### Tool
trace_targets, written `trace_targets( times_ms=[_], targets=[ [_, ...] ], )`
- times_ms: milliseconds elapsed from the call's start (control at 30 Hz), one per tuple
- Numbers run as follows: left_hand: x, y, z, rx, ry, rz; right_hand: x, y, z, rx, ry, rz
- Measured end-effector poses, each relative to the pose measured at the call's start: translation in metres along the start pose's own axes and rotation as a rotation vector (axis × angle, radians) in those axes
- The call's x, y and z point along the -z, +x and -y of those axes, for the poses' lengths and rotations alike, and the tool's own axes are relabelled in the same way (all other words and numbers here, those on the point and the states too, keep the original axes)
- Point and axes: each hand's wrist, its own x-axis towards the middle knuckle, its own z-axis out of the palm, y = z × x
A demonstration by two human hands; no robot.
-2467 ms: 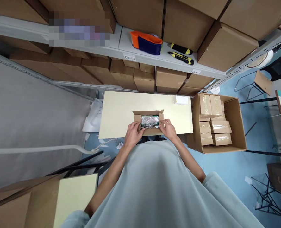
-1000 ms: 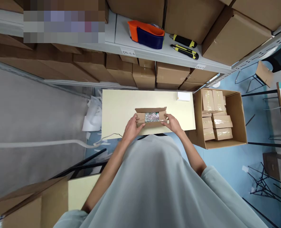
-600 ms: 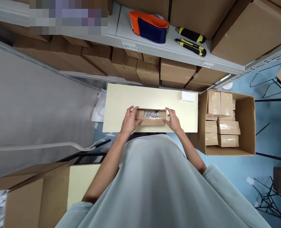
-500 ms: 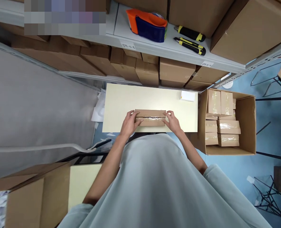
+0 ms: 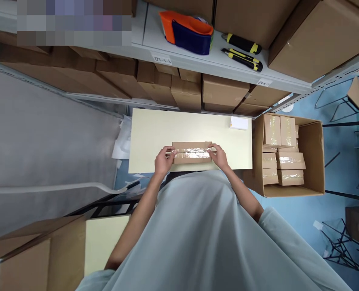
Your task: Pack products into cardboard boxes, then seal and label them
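Note:
A small flat cardboard box [image 5: 192, 160] lies on the pale yellow tabletop [image 5: 155, 125], close to its front edge. Shiny clear tape [image 5: 193, 152] runs along the seam on its top. At the box's left end my left hand [image 5: 164, 160] is closed, thumb and fingertips at the end of the tape. My right hand [image 5: 218, 157] pinches at the right end in the same way. Whether the fingers hold the cardboard, the tape or both is too small to tell.
A large open carton [image 5: 314, 157] holding several taped small boxes stands right of the table. A small white box [image 5: 239, 123] sits at the table's back right. On the shelf above lie an orange and blue tape dispenser [image 5: 187, 32] and two utility knives [image 5: 243, 43].
The tape now lies broad and shiny over the seam, where a dark gap showed before. Both hands have shifted slightly toward the middle line of the box's ends.

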Motion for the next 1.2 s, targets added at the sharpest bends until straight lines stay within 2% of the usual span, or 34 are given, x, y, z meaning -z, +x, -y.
trace_targets(
  times_ms=[200, 400, 633, 767, 900, 967, 1067, 1200],
  targets=[
    [-0.005, 0.008, 0.010, -0.051, -0.121, 0.006, -0.004, 0.019, -0.012, -0.020, 0.171, 0.028],
    [-0.004, 0.015, 0.016, -0.074, -0.119, 0.030, -0.003, 0.022, -0.014, 0.017, 0.190, 0.051],
    [0.006, 0.020, 0.011, -0.098, -0.036, 0.060, -0.002, 0.007, -0.005, 0.058, -0.031, 0.034],
    [0.013, 0.020, 0.000, -0.155, 0.035, 0.038, -0.004, -0.003, 0.005, 0.198, -0.215, -0.049],
    [0.018, 0.025, -0.025, -0.310, 0.078, -0.014, -0.002, -0.002, 0.019, 0.394, -0.265, -0.112],
    [0.020, 0.033, -0.044, -0.416, 0.106, -0.090, 0.004, 0.005, 0.031, 0.463, -0.252, -0.145],
    [0.025, 0.047, -0.086, -0.557, 0.100, -0.236, 0.023, 0.022, 0.057, 0.556, -0.243, -0.222],
    [0.036, 0.067, -0.158, -0.685, 0.043, -0.380, 0.062, 0.057, 0.105, 0.660, -0.264, -0.334]
  ],
)
